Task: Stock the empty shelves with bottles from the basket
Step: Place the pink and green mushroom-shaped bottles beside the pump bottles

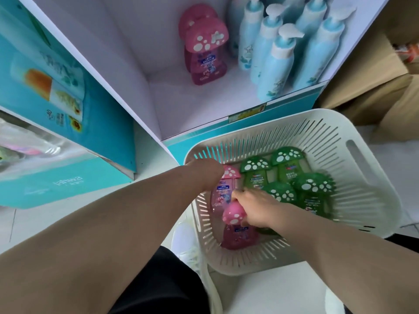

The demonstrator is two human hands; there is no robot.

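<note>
A white slotted basket [353,141] sits on the floor in front of a white and teal shelf unit [195,109]. In it lie two pink mushroom-cap bottles and several green ones [285,168]. My left hand [205,174] reaches in over the rim and curls down round the farther pink bottle [223,191] just under its cap; its fingers are mostly hidden. My right hand [258,208] grips the nearer pink bottle [235,234] at its cap. On the shelf stand two pink bottles [204,55] and several blue pump bottles [278,62].
The shelf floor is bare to the left of and in front of the pink bottles. A teal printed carton [52,91] leans at the left, with plastic-wrapped goods beside it. Brown cardboard boxes [371,91] stand at the right. My dark-clothed leg is at the bottom.
</note>
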